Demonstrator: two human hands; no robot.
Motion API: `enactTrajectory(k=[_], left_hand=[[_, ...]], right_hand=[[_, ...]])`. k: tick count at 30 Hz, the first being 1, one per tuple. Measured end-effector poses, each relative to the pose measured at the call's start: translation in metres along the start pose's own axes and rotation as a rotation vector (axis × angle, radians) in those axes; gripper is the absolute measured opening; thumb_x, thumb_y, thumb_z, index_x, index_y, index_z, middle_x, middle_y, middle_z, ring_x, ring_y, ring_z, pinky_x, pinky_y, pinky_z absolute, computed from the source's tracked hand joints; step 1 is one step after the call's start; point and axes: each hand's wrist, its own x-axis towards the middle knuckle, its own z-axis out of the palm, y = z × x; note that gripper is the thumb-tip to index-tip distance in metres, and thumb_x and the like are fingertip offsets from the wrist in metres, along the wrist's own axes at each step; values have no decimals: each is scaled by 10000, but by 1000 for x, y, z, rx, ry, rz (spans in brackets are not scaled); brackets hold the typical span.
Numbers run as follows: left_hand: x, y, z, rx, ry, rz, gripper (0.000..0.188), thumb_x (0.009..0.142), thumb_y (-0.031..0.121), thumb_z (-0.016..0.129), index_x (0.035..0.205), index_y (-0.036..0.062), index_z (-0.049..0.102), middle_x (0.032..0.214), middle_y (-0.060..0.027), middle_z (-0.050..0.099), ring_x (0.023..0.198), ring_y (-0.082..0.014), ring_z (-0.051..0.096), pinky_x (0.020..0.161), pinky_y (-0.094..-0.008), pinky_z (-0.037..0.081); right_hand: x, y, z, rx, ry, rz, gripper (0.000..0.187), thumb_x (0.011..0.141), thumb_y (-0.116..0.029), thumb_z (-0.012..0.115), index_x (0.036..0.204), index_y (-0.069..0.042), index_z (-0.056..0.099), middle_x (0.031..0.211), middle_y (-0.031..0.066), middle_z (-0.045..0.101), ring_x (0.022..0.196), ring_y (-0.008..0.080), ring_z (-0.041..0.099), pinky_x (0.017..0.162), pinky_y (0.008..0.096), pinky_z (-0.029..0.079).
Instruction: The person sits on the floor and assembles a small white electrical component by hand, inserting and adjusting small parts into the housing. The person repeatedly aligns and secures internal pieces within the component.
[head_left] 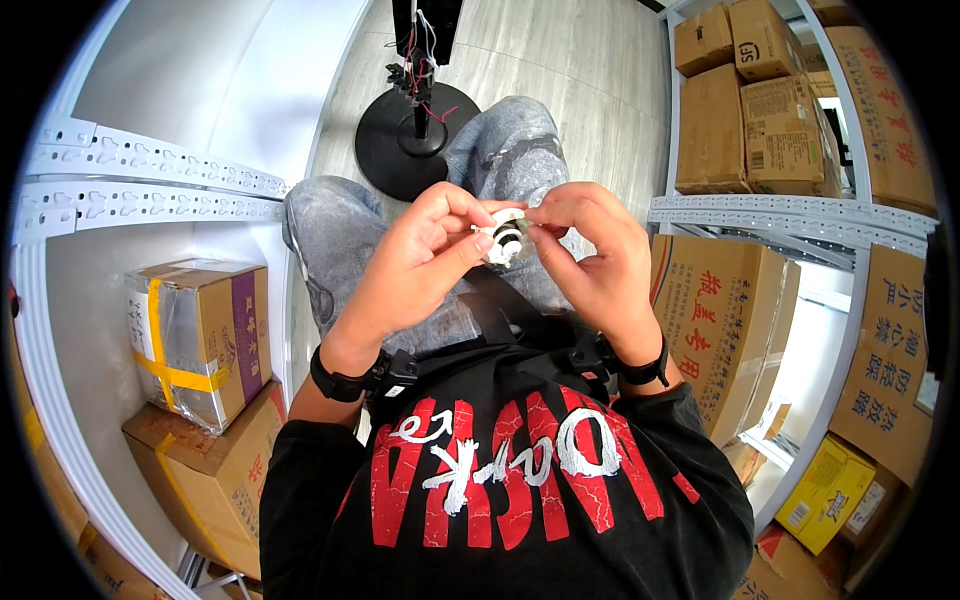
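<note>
On the left, a brown cardboard box banded with yellow tape (195, 335) sits on a white metal shelf (150, 205). Toward the middle, the bare left hand (420, 265) pinches a small, rounded white part with black banding (511, 247), held above the lap between both hands. The bare right hand (602, 250) brings thumb and forefinger close together at its right edge; whether they grip or merely touch it, I cannot tell. The step in hand looks like fine fingertip handling; going on calls for a steady left pinch and light right-hand pressure.
</note>
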Motion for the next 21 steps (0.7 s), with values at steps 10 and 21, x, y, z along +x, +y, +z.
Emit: enactTrajectory(k=[10,21], left_hand=[[-2,-3,-2,84,-11,21,139,991,-56,513,1107,13,478,1282,-170,620,1012,-98,598,878,-253,483],[-2,-1,1,62,2,5,144,987,-56,522,1105,18,486,1272,-152,623,997,-86,587,854,-245,478]], right_hand=[[0,1,-1,-41,-45,-36,225,759,84,729,961,-13,701,925,101,675,772,215,664,671,305,536],[-1,2,2,-96,7,-62,167,775,67,745,913,-6,686,934,105,683,753,194,662,659,285,533]])
